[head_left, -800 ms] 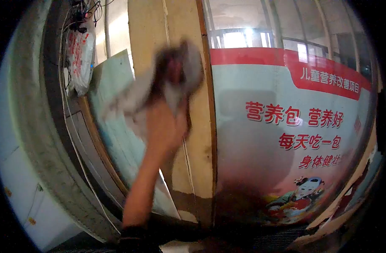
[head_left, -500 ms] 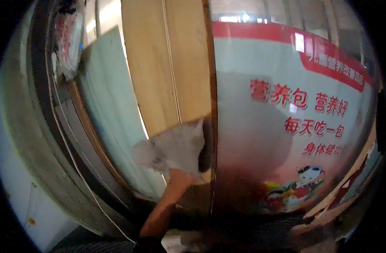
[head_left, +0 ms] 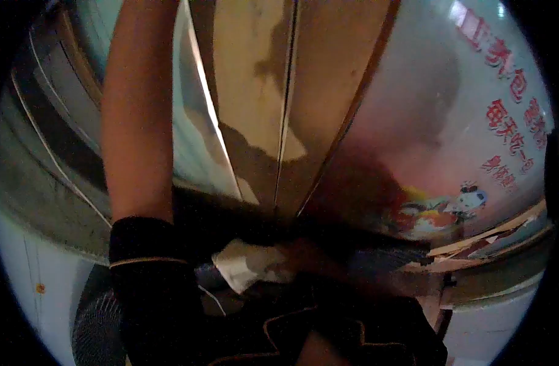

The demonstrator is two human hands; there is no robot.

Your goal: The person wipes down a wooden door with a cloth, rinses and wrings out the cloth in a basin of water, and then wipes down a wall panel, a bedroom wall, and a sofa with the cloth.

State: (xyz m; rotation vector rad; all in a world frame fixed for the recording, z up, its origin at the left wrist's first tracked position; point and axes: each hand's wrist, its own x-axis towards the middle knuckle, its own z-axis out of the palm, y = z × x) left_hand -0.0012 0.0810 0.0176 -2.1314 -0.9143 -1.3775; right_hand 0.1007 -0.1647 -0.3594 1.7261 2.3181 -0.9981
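Observation:
My left forearm runs up the left side and leaves the view at the top, so my left hand and anything in it are out of sight. Low in the middle, close to my body, my right hand (head_left: 301,259) is dim and closed round a crumpled white cloth (head_left: 246,265). Beyond the arms stands a yellowish wooden panel (head_left: 246,79), with shadows across it. To its right is a glossy poster panel (head_left: 413,116) with red characters and a cartoon figure.
A pale green panel (head_left: 197,146) is behind my left forearm. A thin white cord (head_left: 57,161) hangs at the left. Torn boards (head_left: 499,235) edge the poster panel at the lower right. A dark ribbed surface (head_left: 99,320) lies at the lower left.
My left hand, earlier on a grey cloth against the wooden panel, has gone up out of view. The view has tilted down, showing more of my right hand and the white cloth.

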